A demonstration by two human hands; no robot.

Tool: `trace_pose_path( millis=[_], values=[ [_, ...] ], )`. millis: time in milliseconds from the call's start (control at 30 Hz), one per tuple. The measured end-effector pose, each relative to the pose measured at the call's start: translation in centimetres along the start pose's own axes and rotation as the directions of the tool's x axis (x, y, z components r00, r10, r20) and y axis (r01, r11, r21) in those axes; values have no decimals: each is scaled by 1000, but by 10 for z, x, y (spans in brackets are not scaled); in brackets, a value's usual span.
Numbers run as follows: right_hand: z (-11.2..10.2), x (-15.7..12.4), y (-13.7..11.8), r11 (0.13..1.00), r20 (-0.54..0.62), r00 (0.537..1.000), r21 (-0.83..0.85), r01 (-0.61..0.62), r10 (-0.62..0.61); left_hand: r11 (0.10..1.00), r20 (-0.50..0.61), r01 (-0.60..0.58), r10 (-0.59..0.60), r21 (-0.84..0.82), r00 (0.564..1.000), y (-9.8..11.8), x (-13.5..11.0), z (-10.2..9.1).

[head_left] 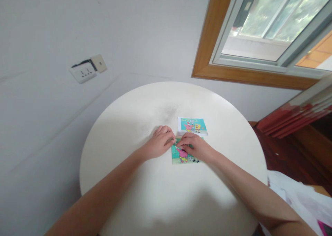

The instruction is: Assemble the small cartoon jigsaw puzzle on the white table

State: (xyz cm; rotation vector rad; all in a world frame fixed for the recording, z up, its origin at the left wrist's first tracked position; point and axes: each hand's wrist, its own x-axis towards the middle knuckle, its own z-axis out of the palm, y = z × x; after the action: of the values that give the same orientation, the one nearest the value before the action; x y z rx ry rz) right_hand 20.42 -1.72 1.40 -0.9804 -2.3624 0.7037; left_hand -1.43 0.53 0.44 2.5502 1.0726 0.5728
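Observation:
A small cartoon jigsaw puzzle lies flat on the round white table. My left hand rests at its upper left corner with the fingers curled and pinched at the puzzle's edge. My right hand lies over the puzzle's upper right part, fingers bent and pressing down near the same corner. The fingertips of both hands almost meet. What is between them is too small to make out. Just beyond my right hand sits a little box with the same cartoon picture on its lid.
The table stands against a white wall with a power socket at the left. A wood-framed window is at the upper right. Red and dark wooden furniture stands to the right. White cloth lies at the lower right.

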Motion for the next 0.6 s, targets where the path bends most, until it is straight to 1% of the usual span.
trace_pose_path(
  millis=[167,333,600],
  values=[
    [-5,-2,1,999,-8,999,-23,-43,43,1000,13,-4,4,1,1000,1,-1,-1],
    [-2,-3,4,997,8,998,-24,-68,68,999,14,-6,5,38,1000,3,-1,0],
    [3,-3,4,998,60,998,-60,-21,24,993,9,-1,0,118,1000,4,-1,1]
  ],
)
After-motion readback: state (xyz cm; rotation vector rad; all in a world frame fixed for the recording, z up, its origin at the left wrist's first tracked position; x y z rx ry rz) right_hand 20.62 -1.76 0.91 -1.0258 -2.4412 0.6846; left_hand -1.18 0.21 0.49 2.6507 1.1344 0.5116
